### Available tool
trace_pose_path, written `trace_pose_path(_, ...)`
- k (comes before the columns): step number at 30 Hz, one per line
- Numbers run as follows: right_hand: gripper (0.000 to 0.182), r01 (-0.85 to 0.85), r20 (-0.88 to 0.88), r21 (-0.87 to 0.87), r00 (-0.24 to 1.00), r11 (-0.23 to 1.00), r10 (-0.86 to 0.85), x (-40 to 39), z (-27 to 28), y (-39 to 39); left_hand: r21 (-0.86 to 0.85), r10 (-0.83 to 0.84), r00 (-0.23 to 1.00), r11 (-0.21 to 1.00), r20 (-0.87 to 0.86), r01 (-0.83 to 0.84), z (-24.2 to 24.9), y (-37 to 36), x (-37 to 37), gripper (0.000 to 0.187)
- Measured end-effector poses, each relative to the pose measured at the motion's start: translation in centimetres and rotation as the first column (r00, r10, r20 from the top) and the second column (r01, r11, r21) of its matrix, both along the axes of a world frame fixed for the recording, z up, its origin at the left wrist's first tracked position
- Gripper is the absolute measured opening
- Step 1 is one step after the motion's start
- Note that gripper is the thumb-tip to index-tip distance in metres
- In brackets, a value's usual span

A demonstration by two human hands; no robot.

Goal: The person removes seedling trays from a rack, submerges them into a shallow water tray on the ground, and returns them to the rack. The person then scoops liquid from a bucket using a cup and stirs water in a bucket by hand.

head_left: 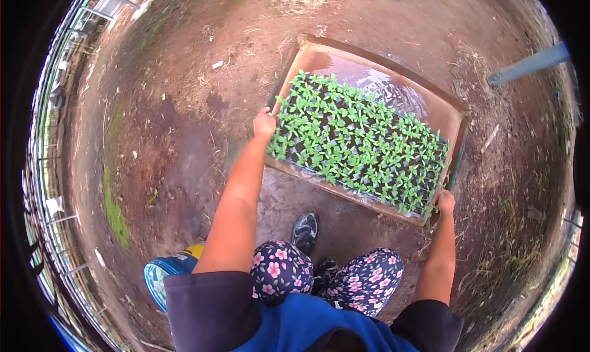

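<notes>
Soil (184, 152) bears a trough (453, 121) of water (381, 85); within, along its near side, lies a seedling tray (332, 120). Left hand (264, 124) and right hand (445, 202) clasp the tray's opposite ends. Soaking appears in hand; the next move likely calls for level, matched lifting.

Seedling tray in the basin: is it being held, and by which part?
Apparently yes: the left hand and right hand grip the seedling tray at its opposite short ends; exact finger placement can't be made out.
</notes>
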State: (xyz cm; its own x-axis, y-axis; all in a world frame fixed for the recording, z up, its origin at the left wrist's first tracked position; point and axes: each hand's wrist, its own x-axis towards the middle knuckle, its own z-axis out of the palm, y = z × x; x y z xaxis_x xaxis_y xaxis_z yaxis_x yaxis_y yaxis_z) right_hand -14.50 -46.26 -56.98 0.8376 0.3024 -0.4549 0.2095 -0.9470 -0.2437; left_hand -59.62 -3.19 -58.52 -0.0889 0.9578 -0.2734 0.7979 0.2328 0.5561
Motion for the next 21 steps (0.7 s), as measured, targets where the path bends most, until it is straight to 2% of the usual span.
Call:
trace_pose_path(2, 0.027, -0.057, 0.252, -0.018, 0.966, 0.998, 0.06, 0.2, 0.9, -0.4, 0.178, -0.005, 1.0, 0.984, -0.023, 0.009, 2.7, -0.1, 0.8, 0.023)
trace_pose_path(5, 0.023, -0.045, 0.26, 0.337, 0.965, 0.94, -0.047, 1.2, 1.9, 0.7, 0.466, -0.046, 0.996, 0.885, 0.078, 0.004, 5.5, 0.8, 3.1, 0.021)
trace_pose_path(7, 0.023, 0.005, 0.136, 0.637, 0.984, 0.771, -0.119, -0.8, 4.9, 4.5, 0.496, -0.031, 0.992, 0.868, 0.125, -0.035, 9.0, 0.4, 6.6, 0.02)
trace_pose_path(8, 0.023, 0.071, 0.047, 0.664, 0.99, 0.744, -0.136, -2.8, 7.7, 7.0, 0.463, -0.015, 0.978, 0.883, 0.206, -0.084, 10.3, 0.1, 8.4, 0.02)
trace_pose_path(9, 0.023, 0.14, -0.042, 0.684, 0.987, 0.716, -0.153, -5.2, 10.4, 9.4, 0.525, -0.029, 0.968, 0.844, 0.248, -0.109, 9.6, 0.2, 9.9, 0.02)
trace_pose_path(11, 0.025, 0.063, -0.051, 0.77, 0.998, 0.635, -0.036, -9.8, 13.4, 12.8, 0.501, -0.03, 0.917, 0.845, 0.397, -0.189, 10.1, -1.5, 13.7, 0.021)
trace_pose_path(13, 0.027, -0.056, -0.023, 0.821, 0.991, 0.569, 0.131, -14.0, 14.5, 14.9, 0.382, -0.016, 0.88, 0.904, 0.475, -0.19, 11.9, -4.8, 16.7, 0.02)
trace_pose_path(14, 0.028, -0.168, 0.08, 0.783, 0.982, 0.598, 0.171, -16.2, 15.2, 15.7, 0.398, -0.07, 0.846, 0.901, 0.529, -0.174, 11.9, -6.2, 17.4, 0.019)
trace_pose_path(15, 0.025, -0.099, -0.036, 0.77, 0.98, 0.63, 0.198, -18.2, 16.5, 16.4, 0.45, -0.161, 0.877, 0.891, 0.453, -0.069, 11.5, -7.4, 17.7, 0.019)
trace_pose_path(17, 0.021, -0.213, 0.08, 0.802, 0.964, 0.558, 0.253, -20.5, 13.2, 16.3, 0.528, -0.357, 0.887, 0.834, 0.294, 0.161, 9.8, -9.2, 16.9, 0.018)
trace_pose_path(19, 0.022, -0.374, 0.158, 0.743, 0.904, 0.555, 0.398, -21.8, 11.0, 15.5, 0.574, -0.474, 0.879, 0.708, -0.045, 0.411, 8.7, -10.3, 15.3, 0.019)
trace_pose_path(21, 0.022, -0.378, 0.033, 0.671, 0.875, 0.638, 0.483, -22.0, 11.2, 15.1, 0.501, -0.48, 0.876, 0.747, -0.048, 0.437, 7.2, -10.4, 13.9, 0.017)
